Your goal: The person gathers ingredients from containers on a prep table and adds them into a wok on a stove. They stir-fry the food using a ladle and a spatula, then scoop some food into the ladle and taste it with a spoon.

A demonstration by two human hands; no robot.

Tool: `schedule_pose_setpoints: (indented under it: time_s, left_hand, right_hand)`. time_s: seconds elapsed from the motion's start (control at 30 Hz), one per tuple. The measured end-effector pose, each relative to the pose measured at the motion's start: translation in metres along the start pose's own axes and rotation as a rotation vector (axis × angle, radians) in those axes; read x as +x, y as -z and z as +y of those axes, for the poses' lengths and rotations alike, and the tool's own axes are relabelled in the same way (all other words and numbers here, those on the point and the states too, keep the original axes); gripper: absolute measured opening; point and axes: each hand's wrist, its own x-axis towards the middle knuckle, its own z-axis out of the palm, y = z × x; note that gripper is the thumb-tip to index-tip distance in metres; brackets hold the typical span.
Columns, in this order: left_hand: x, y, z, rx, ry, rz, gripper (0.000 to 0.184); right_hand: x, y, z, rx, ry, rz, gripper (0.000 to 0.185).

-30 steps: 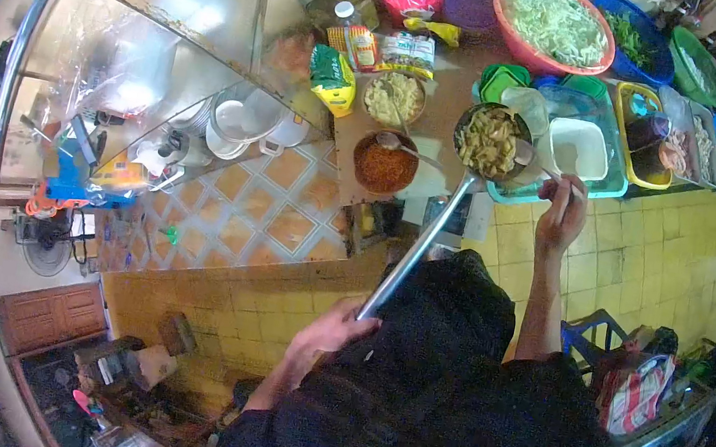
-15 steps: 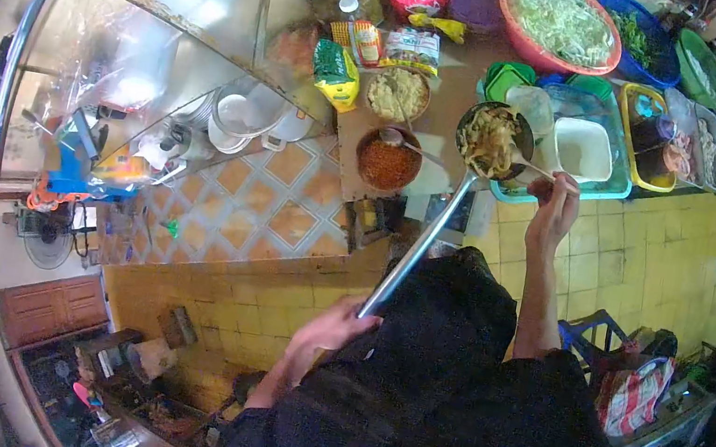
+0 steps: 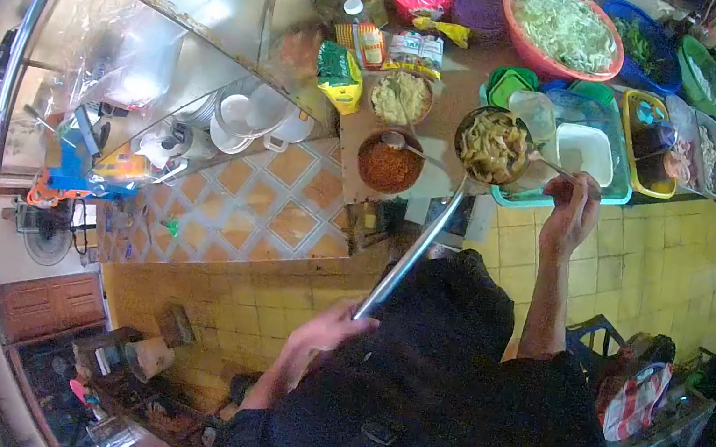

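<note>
My left hand (image 3: 333,323) is wrapped round the end of a long metal handle, which belongs to a ladle (image 3: 409,260). The ladle's round dark bowl is filled with brownish sliced food (image 3: 492,147), perhaps meat. In my right hand (image 3: 574,203) is a spoon (image 3: 553,166), its handle pinched between the fingers and its tip at the right rim of the ladle's bowl. To the left stand a bowl of reddish-brown seasoning (image 3: 389,170) with a small spoon in it and a bowl of pale minced food (image 3: 401,99).
Behind are a white square container (image 3: 583,154) in a teal tray, a red basin of shredded cabbage (image 3: 563,30), a blue basin of greens (image 3: 639,45) and a yellow tray (image 3: 646,141). Seasoning packets (image 3: 413,51) and a green-yellow bag (image 3: 338,76) stand at the left. White dishes (image 3: 238,118) sit beyond.
My right hand has shifted slightly right and down with the spoon, drawing its tip toward the bowl's right rim. The food in the ladle has been rearranged. My left hand stays nearly still.
</note>
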Motion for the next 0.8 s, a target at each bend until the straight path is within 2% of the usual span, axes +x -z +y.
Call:
schedule_pose_setpoints:
  time_s: [0.13,0.23,0.33,0.4,0.5,0.57,0.63,0.7,0.77,0.8]
  left_hand:
    - [-0.006,0.005,0.012,-0.087,0.108,-0.053,0.049]
    - [-0.011,0.008,0.017,0.011,0.161,-0.036,0.050]
    - [-0.011,0.013,-0.003,-0.051,0.050,-0.028,0.043]
    - [-0.017,0.020,0.006,0.111,0.151,-0.075,0.044]
    - [-0.024,0.026,-0.008,0.127,0.113,-0.092,0.044]
    - [-0.034,0.030,-0.001,0.108,0.147,-0.105,0.041]
    - [-0.040,0.035,-0.011,0.091,0.185,-0.122,0.038]
    - [-0.042,0.041,-0.033,-0.015,0.078,-0.132,0.030]
    - [-0.045,0.047,-0.027,-0.012,0.120,-0.148,0.027]
    - [-0.048,0.050,-0.020,-0.005,0.156,-0.150,0.025]
  right_hand:
    - [0.001,-0.012,-0.019,0.017,0.028,-0.018,0.018]
    - [0.002,-0.021,-0.037,0.035,0.033,-0.036,0.018]
    - [0.006,-0.030,-0.055,0.057,0.071,-0.072,0.015]
    - [0.006,-0.041,-0.070,0.061,0.090,-0.069,0.016]
    - [0.002,-0.057,-0.093,0.078,0.133,-0.150,0.015]
    - [-0.004,-0.070,-0.109,0.018,0.135,-0.094,0.016]
    - [-0.008,-0.076,-0.121,0.125,0.110,-0.188,0.019]
    - [-0.020,-0.092,-0.131,-0.001,0.191,-0.066,0.020]
    - [-0.029,-0.098,-0.145,0.222,0.031,-0.133,0.021]
    - [-0.034,-0.103,-0.148,0.307,0.031,-0.168,0.019]
